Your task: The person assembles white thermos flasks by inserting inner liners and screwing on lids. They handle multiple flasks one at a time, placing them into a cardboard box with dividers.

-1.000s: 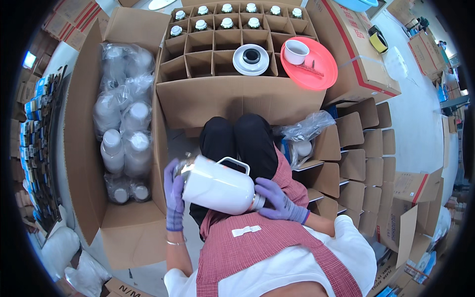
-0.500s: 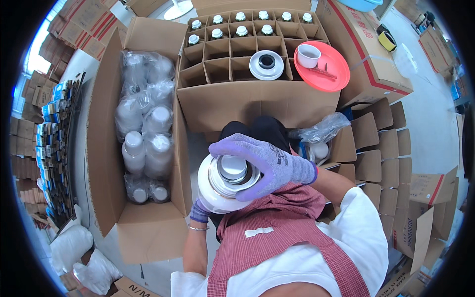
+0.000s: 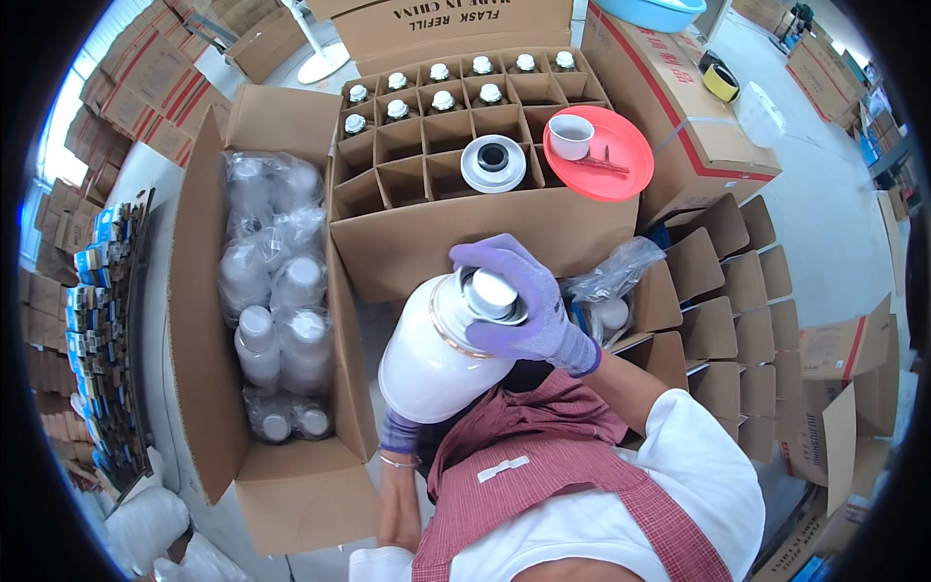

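Right hand (image 3: 524, 301) clamped over mouth of white flask body (image 3: 436, 354), tilted above lap; left hand (image 3: 400, 432) gripped it from beneath. Far divider carton (image 3: 465, 145) roughly half filled, near cells empty. Bagged flask bodies (image 3: 276, 301) left, unassembled.

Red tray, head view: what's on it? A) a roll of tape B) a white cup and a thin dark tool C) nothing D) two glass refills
B: the red tray on the divided carton carries a white cup and a thin dark tool lying beside it.
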A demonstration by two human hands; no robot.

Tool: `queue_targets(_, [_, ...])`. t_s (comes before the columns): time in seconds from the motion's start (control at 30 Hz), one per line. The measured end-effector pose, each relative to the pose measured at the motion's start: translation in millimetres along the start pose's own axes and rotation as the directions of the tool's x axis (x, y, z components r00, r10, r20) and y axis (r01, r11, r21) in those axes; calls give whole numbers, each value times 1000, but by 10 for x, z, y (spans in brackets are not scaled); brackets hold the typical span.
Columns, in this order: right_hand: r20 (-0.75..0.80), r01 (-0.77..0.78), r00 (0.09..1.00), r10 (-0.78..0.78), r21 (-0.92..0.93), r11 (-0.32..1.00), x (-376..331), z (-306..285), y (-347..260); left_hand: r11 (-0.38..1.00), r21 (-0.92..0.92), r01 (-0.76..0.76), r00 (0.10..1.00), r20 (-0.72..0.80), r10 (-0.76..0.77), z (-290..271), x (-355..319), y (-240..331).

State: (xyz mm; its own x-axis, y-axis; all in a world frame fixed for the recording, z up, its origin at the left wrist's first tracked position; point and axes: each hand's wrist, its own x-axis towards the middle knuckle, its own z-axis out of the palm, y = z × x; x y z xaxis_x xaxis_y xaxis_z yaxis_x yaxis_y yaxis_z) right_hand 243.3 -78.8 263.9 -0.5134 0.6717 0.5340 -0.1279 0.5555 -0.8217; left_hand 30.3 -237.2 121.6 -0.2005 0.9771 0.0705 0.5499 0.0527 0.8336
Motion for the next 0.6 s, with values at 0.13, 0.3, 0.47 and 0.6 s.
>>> queue_targets(0.13, [-138,-2,990,-5,-57,998,-266,-127,63,997,-72,9,1000,3,-9,55,210,-5])
queue_targets(0.3, [-227,-71,973,26,-191,979,-113,-166,-107,997,14,-76,997,-6,76,335,454,61])
queue_targets(0.47, [-225,-56,974,5,-221,974,270,-225,-106,970,-240,22,1000,-1,-23,348,738,-106])
queue_targets(0.6, [-11,44,999,-51,-361,931,454,-195,-55,921,-384,60,998,5,-63,404,873,-240])
